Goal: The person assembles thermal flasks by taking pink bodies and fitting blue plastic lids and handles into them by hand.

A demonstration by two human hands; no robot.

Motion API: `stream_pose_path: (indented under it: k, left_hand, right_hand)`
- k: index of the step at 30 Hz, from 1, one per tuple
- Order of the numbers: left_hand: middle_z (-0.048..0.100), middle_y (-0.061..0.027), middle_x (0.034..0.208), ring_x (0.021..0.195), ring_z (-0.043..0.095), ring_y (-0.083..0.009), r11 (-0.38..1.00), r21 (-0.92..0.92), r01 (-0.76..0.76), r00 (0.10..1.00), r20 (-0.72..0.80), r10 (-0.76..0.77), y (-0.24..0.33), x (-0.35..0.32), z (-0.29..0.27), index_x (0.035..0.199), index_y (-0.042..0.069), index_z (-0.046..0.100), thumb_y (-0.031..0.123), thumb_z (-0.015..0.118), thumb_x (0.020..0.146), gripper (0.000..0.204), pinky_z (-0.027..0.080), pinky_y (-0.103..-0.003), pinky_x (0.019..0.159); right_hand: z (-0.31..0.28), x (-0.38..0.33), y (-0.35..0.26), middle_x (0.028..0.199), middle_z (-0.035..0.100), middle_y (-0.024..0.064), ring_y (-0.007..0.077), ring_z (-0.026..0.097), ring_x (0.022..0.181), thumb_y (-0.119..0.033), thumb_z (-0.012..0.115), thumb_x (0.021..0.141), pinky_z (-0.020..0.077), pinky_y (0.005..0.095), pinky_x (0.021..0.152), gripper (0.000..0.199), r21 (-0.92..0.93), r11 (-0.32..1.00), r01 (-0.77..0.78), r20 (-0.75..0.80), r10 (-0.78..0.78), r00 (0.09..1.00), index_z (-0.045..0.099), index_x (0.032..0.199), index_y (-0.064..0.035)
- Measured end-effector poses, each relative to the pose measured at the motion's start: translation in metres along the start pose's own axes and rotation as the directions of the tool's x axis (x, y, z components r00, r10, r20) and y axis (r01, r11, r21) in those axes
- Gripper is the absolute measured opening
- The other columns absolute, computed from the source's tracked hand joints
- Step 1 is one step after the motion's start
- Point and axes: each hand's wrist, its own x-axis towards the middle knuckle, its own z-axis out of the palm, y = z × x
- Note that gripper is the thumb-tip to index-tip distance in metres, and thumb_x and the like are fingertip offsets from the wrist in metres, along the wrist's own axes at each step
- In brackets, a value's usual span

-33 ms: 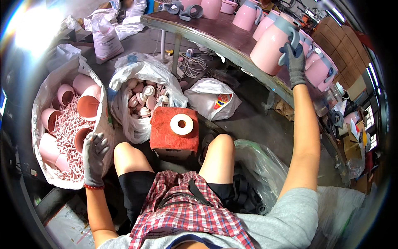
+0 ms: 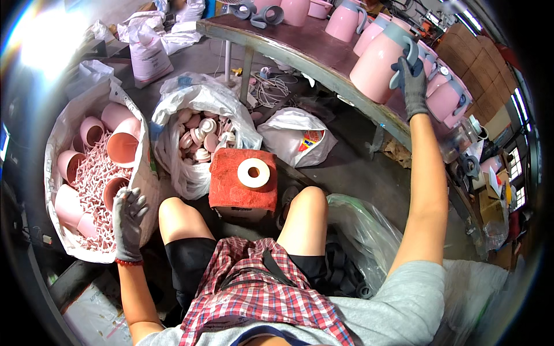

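My right hand [image 2: 414, 91], in a grey glove, is closed round the grey handle of a pink jug [image 2: 374, 72] near the table's front edge. The jug is upright but looks slanted in the bent picture, and whether its base touches the table is hard to tell. My left hand [image 2: 128, 222], also gloved, hovers at the right rim of a white sack [image 2: 60, 130]. Its fingers are loosely bent and apart, with nothing seen in them. Inside that sack lie several pink cylindrical shells [image 2: 123, 144] and many small pink sticks [image 2: 95, 199].
Other pink jugs [image 2: 341, 23] and grey rings [image 2: 266, 16] stand on the dark table [image 2: 300, 43]. Between my knees is a red cloth-covered stool [image 2: 225, 184] bearing a cream ring [image 2: 262, 179]. A plastic bag [image 2: 231, 121] holds pink and white lids; a white bag [image 2: 283, 141] lies beside it.
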Motion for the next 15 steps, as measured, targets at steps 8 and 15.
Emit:
stream_pose_path:
  k: [8, 15]
  left_hand:
    - [0.060, -0.0038, 0.112, 0.094, 0.060, -0.0162, 0.993, 0.120, 0.001, 0.987, -0.160, 0.019, -0.002, -0.022, -0.056, 0.116, 0.015, 0.053, 0.037, 0.052, 0.092, 0.033, 0.048, -0.033, 0.081]
    - [0.054, -0.0004, 0.097, 0.085, 0.057, -0.0109, 0.931, 0.344, -0.122, 0.825, -0.486, 0.288, 0.010, -0.048, -0.127, 0.108, 0.009, 0.049, 0.013, 0.054, 0.090, 0.019, 0.049, -0.024, 0.069]
  right_hand:
    - [0.068, 0.026, 0.092, 0.115, 0.054, 0.0129, 0.0204, 0.051, 0.102, -0.021, 0.068, 0.082, 0.0439, 0.0321, 0.086, 0.066, -0.152, 0.981, 0.124, 0.089, -0.111, 0.990, 0.035, 0.134, 0.0015]
    - [0.155, -0.111, 0.036, 0.109, 0.058, 0.0039, 0.0102, 0.054, 0.083, -0.010, 0.062, 0.087, 0.0465, 0.0265, 0.076, 0.047, 0.263, 0.964, -0.024, 0.376, -0.080, 0.923, 0.046, 0.130, -0.0046]
